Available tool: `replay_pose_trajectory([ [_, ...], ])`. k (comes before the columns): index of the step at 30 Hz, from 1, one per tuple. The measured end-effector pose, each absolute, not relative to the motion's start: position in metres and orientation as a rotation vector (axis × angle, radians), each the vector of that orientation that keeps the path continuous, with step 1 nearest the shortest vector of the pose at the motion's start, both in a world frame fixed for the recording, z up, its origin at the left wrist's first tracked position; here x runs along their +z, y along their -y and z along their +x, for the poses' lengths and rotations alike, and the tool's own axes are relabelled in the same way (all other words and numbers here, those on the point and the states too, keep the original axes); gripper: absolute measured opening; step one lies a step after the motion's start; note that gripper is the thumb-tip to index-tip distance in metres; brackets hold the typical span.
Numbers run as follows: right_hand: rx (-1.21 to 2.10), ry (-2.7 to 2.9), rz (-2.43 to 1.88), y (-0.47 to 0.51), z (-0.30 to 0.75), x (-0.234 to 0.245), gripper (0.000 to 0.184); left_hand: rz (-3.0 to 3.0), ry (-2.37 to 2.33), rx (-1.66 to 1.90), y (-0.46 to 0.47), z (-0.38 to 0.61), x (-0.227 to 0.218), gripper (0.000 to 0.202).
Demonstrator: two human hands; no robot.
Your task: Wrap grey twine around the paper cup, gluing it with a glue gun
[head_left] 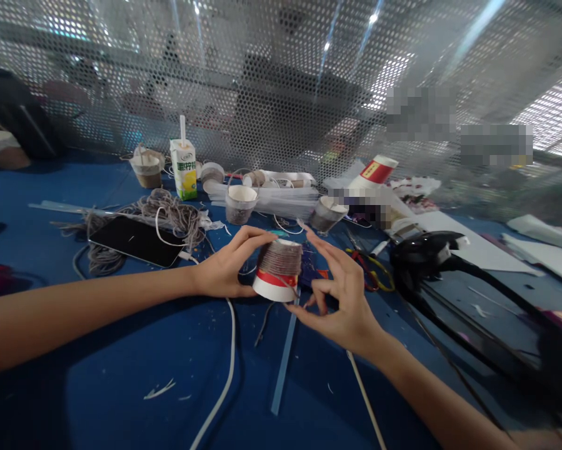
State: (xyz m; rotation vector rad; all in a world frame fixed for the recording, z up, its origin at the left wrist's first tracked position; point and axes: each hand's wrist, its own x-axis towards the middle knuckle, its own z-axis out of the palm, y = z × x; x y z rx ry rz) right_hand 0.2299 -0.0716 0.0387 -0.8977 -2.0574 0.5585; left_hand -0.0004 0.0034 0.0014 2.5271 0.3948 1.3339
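Note:
A paper cup (275, 290), white with a red band, stands upside down in the air. Grey yarn (281, 257) is wound in close rows around its narrower upper part. My left hand (227, 265) grips the cup from the left, thumb and fingers on its side and top. On the other side is my right hand (339, 290), its upper fingers stretched toward the cup and its lower ones curled to the thumb near the rim. A yarn strand slants across the red band toward that pinch; the fingers partly hide its end.
Behind lie a phone (133, 240), a grey yarn heap (168, 215), a drink carton (184, 172) and yarn-covered cups (241, 204). Scissors (377, 272) and a black stand (416, 265) are at right. A glue stick (285, 362) and white cable (231, 350) lie in front.

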Motion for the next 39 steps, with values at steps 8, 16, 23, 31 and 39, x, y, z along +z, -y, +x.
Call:
replay_pose_trajectory([
  [8, 0.608, 2.182, -0.741, 0.088, 0.235, 0.052, 0.019, 2.295, -0.477, 1.419, -0.01, 0.0, -0.003, 0.081],
  [16, 0.617, 2.218, -0.769, 0.085, 0.235, 0.058, 0.012, 2.326, -0.466, 1.444, -0.009, 0.001, -0.002, 0.079],
  [23, 0.69, 2.056, -0.791, 0.08, 0.245, 0.053, 0.01, 2.311, -0.444, 1.437, -0.009, 0.001, -0.002, 0.077],
  [31, 0.715, 1.871, -0.778, 0.075, 0.25, 0.044, 0.01, 2.352, -0.415, 1.424, -0.011, 0.0, -0.002, 0.08],
  [39, 0.682, 2.1, -0.795, 0.078, 0.246, 0.05, 0.01, 2.412, -0.427, 1.409, -0.01, 0.0, -0.001, 0.081],
])
